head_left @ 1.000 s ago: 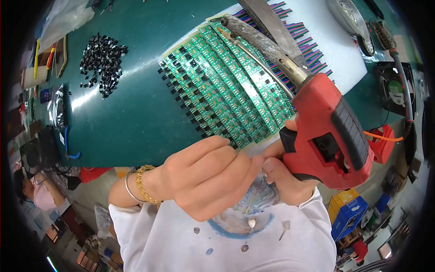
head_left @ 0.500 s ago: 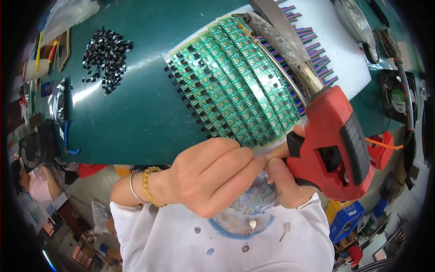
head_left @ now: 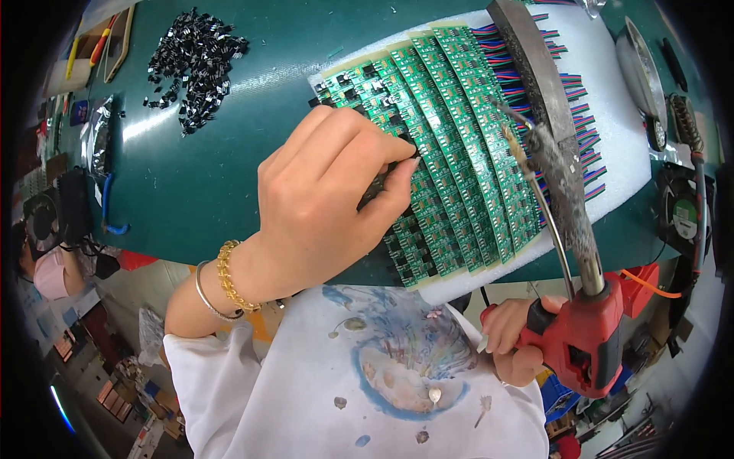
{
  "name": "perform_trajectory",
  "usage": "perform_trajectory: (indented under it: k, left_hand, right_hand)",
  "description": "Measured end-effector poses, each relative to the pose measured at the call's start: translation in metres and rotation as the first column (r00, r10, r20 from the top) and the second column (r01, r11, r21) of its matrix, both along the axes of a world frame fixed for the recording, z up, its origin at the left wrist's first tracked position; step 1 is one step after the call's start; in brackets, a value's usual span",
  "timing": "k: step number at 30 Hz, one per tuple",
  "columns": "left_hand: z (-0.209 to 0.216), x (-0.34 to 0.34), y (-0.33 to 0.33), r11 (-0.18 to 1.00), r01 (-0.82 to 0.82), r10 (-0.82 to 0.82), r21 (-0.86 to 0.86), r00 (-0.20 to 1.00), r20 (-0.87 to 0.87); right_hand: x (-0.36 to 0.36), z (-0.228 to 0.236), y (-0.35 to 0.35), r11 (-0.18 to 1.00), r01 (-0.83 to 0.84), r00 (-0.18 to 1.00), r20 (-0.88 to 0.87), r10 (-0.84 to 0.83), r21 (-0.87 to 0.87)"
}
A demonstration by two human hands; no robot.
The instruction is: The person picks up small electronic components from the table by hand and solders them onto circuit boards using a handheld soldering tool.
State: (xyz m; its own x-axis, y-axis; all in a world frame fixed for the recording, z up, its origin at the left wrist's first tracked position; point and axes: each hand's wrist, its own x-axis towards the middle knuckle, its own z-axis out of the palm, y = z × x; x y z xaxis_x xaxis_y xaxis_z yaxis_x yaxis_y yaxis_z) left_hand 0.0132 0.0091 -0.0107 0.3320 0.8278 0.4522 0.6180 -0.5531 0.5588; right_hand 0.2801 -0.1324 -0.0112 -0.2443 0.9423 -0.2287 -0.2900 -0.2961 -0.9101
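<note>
My left hand [head_left: 325, 191] reaches over the green circuit boards [head_left: 451, 138], its thumb and index finger pinched together at their left part. A small black part shows at the fingertips; whether they hold it is hidden. My right hand [head_left: 511, 336] grips the handle of a red soldering gun [head_left: 585, 340] at the lower right. The gun's metal barrel and thin feed tube [head_left: 552, 226] point up and away, over the boards' right edge. Small black components [head_left: 409, 249] line the boards' left side. Striped wires [head_left: 587, 115] stick out at the right, beneath a dark metal bar [head_left: 531, 61].
A pile of small black components [head_left: 195, 65] lies on the green table [head_left: 283, 46] at the far left. White foam [head_left: 619, 145] is under the boards. At the right are a metal bowl [head_left: 641, 69], a coiled holder [head_left: 686, 122] and a black fan [head_left: 683, 206].
My left hand has left my right hand and moved up to the boards. My right hand with the soldering gun has dropped lower right. The view has shifted a little.
</note>
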Motion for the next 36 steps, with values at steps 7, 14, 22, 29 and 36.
perform_trajectory:
  k: [7,14,22,29,36]
  left_hand:
    - [-0.004,0.0,0.003,1.0,0.014,-0.013,0.027,1.0,-0.007]
    - [-0.002,0.0,0.002,1.0,0.014,-0.014,0.007,1.0,-0.007]
    - [0.001,0.0,0.003,0.999,0.033,-0.033,-0.017,0.999,-0.016]
    - [0.003,0.0,0.001,0.998,-0.005,0.004,-0.057,1.0,-0.021]
    - [0.004,0.0,0.002,0.998,0.006,-0.007,-0.067,1.0,-0.022]
  right_hand:
    - [0.013,0.012,0.008,0.954,-0.169,0.949,0.22,0.225,-0.248]
    - [0.017,0.002,0.005,0.886,-0.323,0.802,0.4,0.443,-0.333]
    - [0.02,-0.002,0.005,0.91,-0.255,0.931,0.172,0.323,-0.328]
    - [0.013,-0.009,-0.028,0.966,-0.017,0.885,0.446,0.135,-0.259]
    - [0.015,0.006,-0.017,0.921,0.004,0.8,0.554,0.231,-0.39]
